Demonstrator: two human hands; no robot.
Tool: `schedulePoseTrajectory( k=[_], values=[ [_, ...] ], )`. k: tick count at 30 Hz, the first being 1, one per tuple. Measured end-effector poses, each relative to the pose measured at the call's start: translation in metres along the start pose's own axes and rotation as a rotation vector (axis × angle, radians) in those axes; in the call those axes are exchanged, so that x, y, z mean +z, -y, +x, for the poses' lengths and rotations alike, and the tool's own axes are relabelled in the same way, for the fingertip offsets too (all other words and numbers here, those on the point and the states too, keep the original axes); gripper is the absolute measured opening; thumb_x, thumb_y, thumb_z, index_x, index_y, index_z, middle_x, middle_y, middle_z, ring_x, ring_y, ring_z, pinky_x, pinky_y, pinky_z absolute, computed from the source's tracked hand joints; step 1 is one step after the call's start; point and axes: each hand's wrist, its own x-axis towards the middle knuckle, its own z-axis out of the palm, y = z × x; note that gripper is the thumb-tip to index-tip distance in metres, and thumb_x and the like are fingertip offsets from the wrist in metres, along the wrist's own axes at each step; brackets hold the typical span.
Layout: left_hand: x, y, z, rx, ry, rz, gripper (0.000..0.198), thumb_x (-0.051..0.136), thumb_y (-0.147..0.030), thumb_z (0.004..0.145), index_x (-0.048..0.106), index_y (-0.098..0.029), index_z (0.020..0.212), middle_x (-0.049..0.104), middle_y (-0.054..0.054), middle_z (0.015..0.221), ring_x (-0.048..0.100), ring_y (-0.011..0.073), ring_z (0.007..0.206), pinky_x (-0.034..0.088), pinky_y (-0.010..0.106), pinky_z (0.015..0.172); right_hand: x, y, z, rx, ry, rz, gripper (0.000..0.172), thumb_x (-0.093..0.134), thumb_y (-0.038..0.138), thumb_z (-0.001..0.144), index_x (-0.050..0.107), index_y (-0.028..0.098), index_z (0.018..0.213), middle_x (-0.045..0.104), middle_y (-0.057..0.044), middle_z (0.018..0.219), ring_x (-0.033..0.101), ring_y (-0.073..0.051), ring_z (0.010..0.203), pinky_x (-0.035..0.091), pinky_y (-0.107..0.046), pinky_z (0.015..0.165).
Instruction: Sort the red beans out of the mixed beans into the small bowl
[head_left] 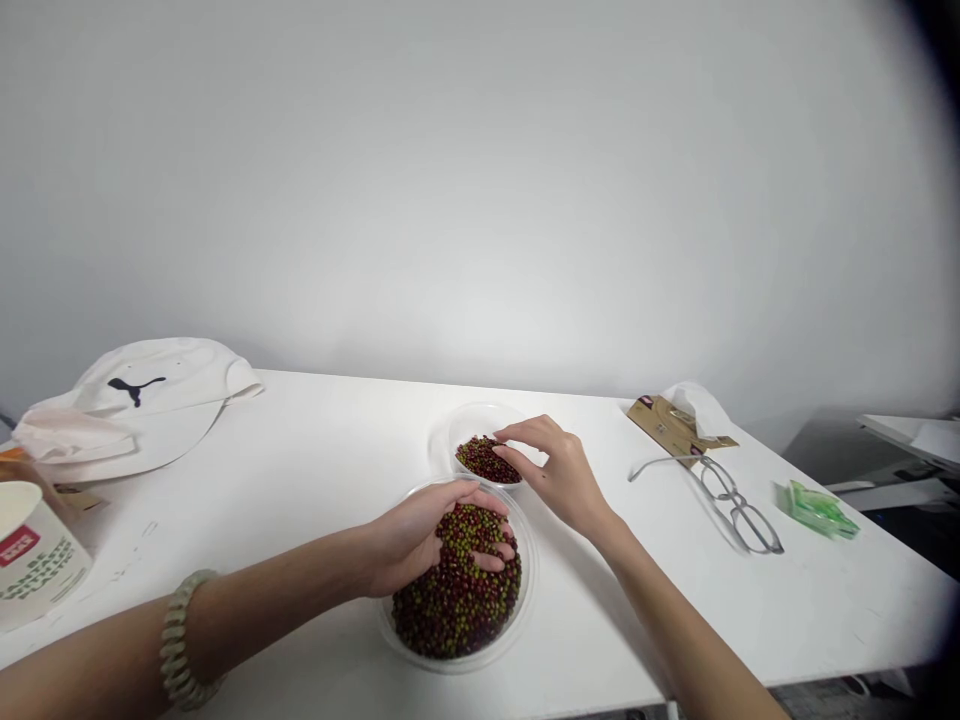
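Note:
A larger clear plastic bowl [529,590] holds a heap of mixed red and green beans [456,610]. My left hand [420,540] is palm up over this bowl, fingers curled and partly among the beans, with a scoop of them in its palm. Behind it stands a smaller clear bowl [480,412] with fewer red and green beans [480,457]. Over the smaller bowl's right side, my right hand [559,470] has thumb and forefinger nearly together in a pinch. Whatever lies between those fingertips is too small to make out.
A white cap [165,375] and a paper cup [37,560] are at the left. On the right lie eyeglasses [739,505], a brown cardboard packet [664,425] with white tissue, and a green plastic wrapper [817,508]. A wall [480,200] rises behind the white table [322,430].

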Motion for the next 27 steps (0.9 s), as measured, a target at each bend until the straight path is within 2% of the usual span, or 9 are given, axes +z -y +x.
schedulePoseTrajectory(
  k=[2,5,9,14,19,23,25,27],
  values=[
    [0.001,0.0,0.0,0.005,0.011,-0.015,0.027,0.045,-0.037,0.078,0.058,-0.014,0.084,0.061,0.007,0.083,0.056,0.0191,0.087,0.041,0.036,0.086,-0.008,0.012,-0.001,-0.053,0.083,0.097,0.009,0.057,0.02,0.08,0.062,0.022,0.087,0.063,-0.001,0.084,0.053,-0.015,0.08,0.044,-0.029,0.071],
    [0.003,-0.001,0.002,0.014,0.028,-0.047,0.026,0.042,-0.035,0.079,0.058,-0.014,0.082,0.062,0.006,0.082,0.057,0.016,0.081,0.042,0.032,0.082,-0.017,0.03,-0.004,-0.194,0.391,0.139,0.008,0.057,0.022,0.08,0.063,0.021,0.086,0.062,-0.001,0.081,0.052,-0.014,0.079,0.043,-0.027,0.069],
    [0.005,-0.001,0.003,0.019,0.051,-0.094,0.024,0.042,-0.03,0.079,0.058,-0.014,0.086,0.063,0.005,0.079,0.057,0.0131,0.071,0.043,0.029,0.075,-0.013,0.041,-0.009,-0.245,0.456,-0.043,0.011,0.053,0.016,0.082,0.063,0.019,0.087,0.06,-0.004,0.081,0.049,-0.018,0.079,0.04,-0.03,0.068],
    [0.004,0.0,0.004,0.016,0.023,-0.082,0.023,0.043,-0.028,0.078,0.058,-0.014,0.088,0.064,0.005,0.08,0.058,0.0139,0.073,0.044,0.028,0.072,-0.003,0.043,-0.012,-0.254,0.513,-0.153,0.012,0.051,0.015,0.083,0.061,0.017,0.078,0.057,-0.003,0.075,0.046,-0.017,0.075,0.037,-0.03,0.065],
    [0.003,0.002,0.005,0.012,0.026,-0.074,0.024,0.043,-0.03,0.079,0.059,-0.013,0.085,0.064,0.005,0.079,0.057,0.0132,0.073,0.044,0.027,0.073,-0.004,0.041,-0.013,-0.244,0.487,-0.093,0.013,0.05,0.012,0.083,0.06,0.017,0.077,0.057,-0.003,0.075,0.046,-0.016,0.076,0.038,-0.029,0.066],
    [0.002,0.001,0.004,0.014,0.02,-0.079,0.024,0.044,-0.032,0.078,0.059,-0.014,0.08,0.062,0.004,0.076,0.057,0.014,0.076,0.044,0.031,0.078,-0.011,0.038,-0.012,-0.257,0.429,0.046,0.014,0.048,0.013,0.085,0.061,0.018,0.084,0.06,-0.003,0.08,0.049,-0.016,0.079,0.041,-0.03,0.069],
    [0.002,0.0,0.002,0.003,0.012,-0.065,0.023,0.045,-0.033,0.078,0.059,-0.014,0.08,0.061,0.004,0.077,0.057,0.0156,0.08,0.043,0.033,0.082,-0.013,0.034,-0.009,-0.223,0.293,0.111,0.013,0.05,0.017,0.084,0.062,0.02,0.088,0.061,-0.003,0.082,0.051,-0.017,0.08,0.043,-0.031,0.069],
    [0.001,-0.001,0.001,-0.016,-0.006,-0.038,0.025,0.046,-0.035,0.078,0.058,-0.014,0.081,0.061,0.005,0.079,0.057,0.0175,0.084,0.042,0.035,0.085,-0.012,0.026,-0.007,-0.146,0.072,0.113,0.012,0.052,0.019,0.083,0.063,0.022,0.088,0.062,-0.003,0.083,0.053,-0.017,0.079,0.044,-0.032,0.069]
  ],
)
